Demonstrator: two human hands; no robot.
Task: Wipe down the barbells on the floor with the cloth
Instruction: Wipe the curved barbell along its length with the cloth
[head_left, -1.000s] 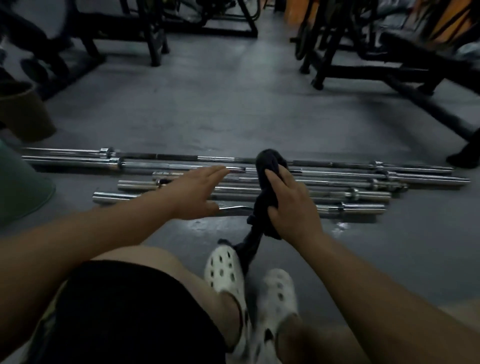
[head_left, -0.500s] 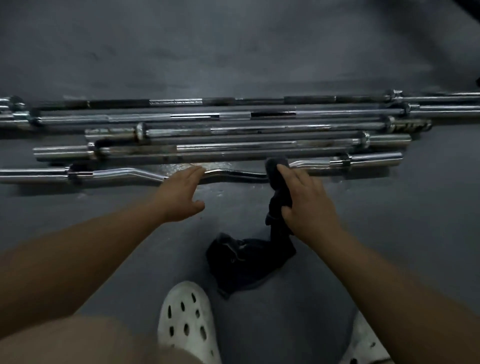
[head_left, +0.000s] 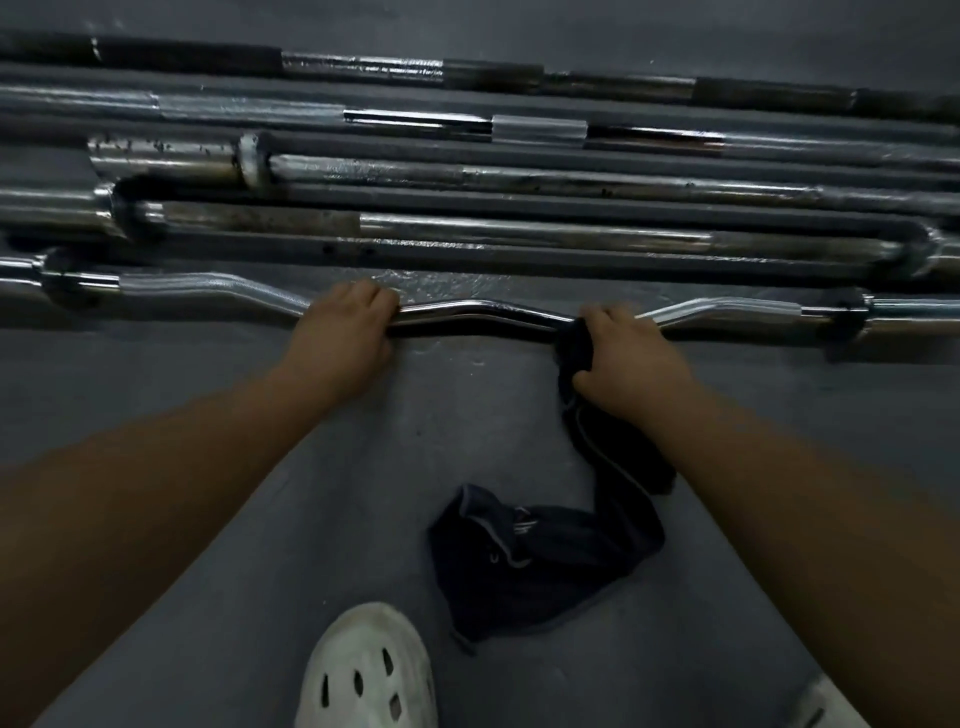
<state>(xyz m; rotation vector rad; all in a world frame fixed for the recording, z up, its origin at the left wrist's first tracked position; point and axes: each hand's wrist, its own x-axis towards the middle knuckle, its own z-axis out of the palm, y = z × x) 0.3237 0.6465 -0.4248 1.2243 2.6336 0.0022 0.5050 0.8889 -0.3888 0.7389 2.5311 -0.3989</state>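
"Five barbells (head_left: 519, 179) lie side by side across the upper half of the frame, flat on the grey floor (head_left: 208, 395)."

"Which one is the person on?"

"The nearest, the wavy curl bar (head_left: 483, 309), running across the middle of the frame. The left hand (head_left: 343, 332) grips it left of centre, fingers curled over the top."

"And the cloth?"

"The dark cloth (head_left: 540, 566) is bunched under the right hand (head_left: 628, 353), which clamps it against the bar right of centre, fingers wrapped over. The rest trails down toward the lower middle and lies crumpled on the floor."

"Do the hands touch?"

"No, they sit apart, with the bar's raised middle bend between them. A white clog (head_left: 366, 670) pokes in at the bottom edge, just beside the cloth's loose end."
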